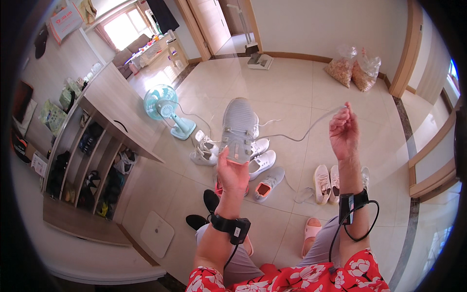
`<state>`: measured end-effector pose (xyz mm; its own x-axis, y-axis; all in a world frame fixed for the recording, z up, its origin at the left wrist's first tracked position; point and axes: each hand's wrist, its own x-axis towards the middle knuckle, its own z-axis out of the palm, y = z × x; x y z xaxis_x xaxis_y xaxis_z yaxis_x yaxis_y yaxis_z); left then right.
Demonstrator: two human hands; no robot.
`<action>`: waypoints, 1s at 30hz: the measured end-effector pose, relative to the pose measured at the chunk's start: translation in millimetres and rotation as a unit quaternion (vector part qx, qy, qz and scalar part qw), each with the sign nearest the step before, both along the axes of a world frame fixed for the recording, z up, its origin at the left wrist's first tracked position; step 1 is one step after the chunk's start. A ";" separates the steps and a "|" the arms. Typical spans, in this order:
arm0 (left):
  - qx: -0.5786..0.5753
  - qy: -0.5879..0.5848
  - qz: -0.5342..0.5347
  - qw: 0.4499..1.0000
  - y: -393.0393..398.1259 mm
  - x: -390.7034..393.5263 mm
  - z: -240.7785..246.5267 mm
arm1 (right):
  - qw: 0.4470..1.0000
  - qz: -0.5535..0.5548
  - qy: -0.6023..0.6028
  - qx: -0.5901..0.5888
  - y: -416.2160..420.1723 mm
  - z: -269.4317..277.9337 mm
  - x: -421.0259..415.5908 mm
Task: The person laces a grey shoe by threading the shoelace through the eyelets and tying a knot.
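Note:
My left hand grips a grey knit sneaker near its collar, with the toe pointing away from me. Between the fingertips of my right hand is one end of a grey shoelace, which runs in a slack curve back to the sneaker's eyelets. A shorter length of lace sticks out from the shoe's right side. On the floor below lies another grey sneaker with an orange lining. White sneakers stand just beyond it, partly hidden by the held shoe.
White shoes are left of the held one, near a turquoise fan. Pale sneakers stand below my right forearm. An open shoe cabinet and a white scale are at left. Two filled plastic bags rest against the far wall.

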<state>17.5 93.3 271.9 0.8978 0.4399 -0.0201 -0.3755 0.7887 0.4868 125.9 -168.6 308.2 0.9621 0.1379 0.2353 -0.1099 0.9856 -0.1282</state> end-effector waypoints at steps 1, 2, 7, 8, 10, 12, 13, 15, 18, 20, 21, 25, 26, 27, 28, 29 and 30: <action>-0.006 -0.002 -0.008 1.000 -1.7 1.6 -0.1 | 0.999 0.025 -0.031 0.016 -9.8 -12.3 9.4; -0.011 -0.003 -0.015 1.000 -3.3 3.3 -0.3 | 0.996 0.051 -0.061 0.031 -18.8 -28.0 20.1; -0.022 0.013 -0.018 1.000 0.4 3.9 -1.5 | 0.992 0.002 0.020 -0.127 21.1 -17.4 0.8; -0.024 0.014 -0.023 0.999 1.6 4.5 -4.3 | 0.981 -0.015 0.011 -0.192 33.4 -8.3 -7.6; -0.030 0.011 -0.036 0.999 0.0 6.5 -9.2 | 0.953 -0.015 -0.027 -0.302 47.3 -8.2 -15.8; -0.038 0.003 -0.047 0.998 -2.7 7.7 -11.6 | 0.922 0.014 -0.072 -0.380 56.5 -16.0 -20.5; -0.039 0.002 -0.056 0.998 -3.5 8.0 -12.9 | 0.912 0.012 -0.081 -0.402 62.2 -14.3 -26.3; -0.039 0.000 -0.074 0.996 -4.6 7.9 -14.7 | 0.860 0.010 -0.122 -0.496 64.9 -18.3 -28.4; -0.045 -0.012 -0.071 0.996 -8.0 8.1 -11.7 | 0.810 -0.093 -0.209 -0.540 77.0 -26.4 -29.3; -0.037 -0.027 -0.077 0.996 -9.0 7.3 -9.3 | 0.813 -0.057 -0.161 -0.556 81.2 -20.2 -33.7; -0.032 -0.034 -0.081 0.996 -9.4 6.8 -7.9 | 0.814 -0.039 -0.137 -0.563 82.2 -16.7 -35.9; -0.020 -0.036 -0.084 0.996 -14.1 4.9 -2.1 | 0.783 -0.036 -0.184 -0.593 84.8 -17.9 -40.4; -0.016 -0.027 -0.080 0.996 -18.0 4.8 3.0 | 0.744 -0.097 -0.233 -0.618 87.3 -21.1 -41.1; -0.010 -0.015 -0.074 0.997 -19.5 4.1 5.3 | 0.701 -0.155 -0.281 -0.637 90.8 -24.1 -41.9; -0.011 -0.015 -0.075 0.997 -19.4 3.7 5.3 | 0.675 -0.186 -0.303 -0.646 93.4 -25.2 -42.8; -0.012 -0.015 -0.076 0.997 -19.1 3.5 4.8 | 0.686 -0.159 -0.284 -0.651 95.3 -24.0 -45.1; -0.013 -0.016 -0.077 0.997 -18.8 3.4 4.3 | 0.696 -0.131 -0.265 -0.655 96.3 -20.7 -48.3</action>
<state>20.9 74.5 276.2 0.9553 0.2957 -0.0007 -0.2629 0.8503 0.4559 77.5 -72.3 287.5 0.8210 0.4040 0.4034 0.4555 -0.0376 -0.8895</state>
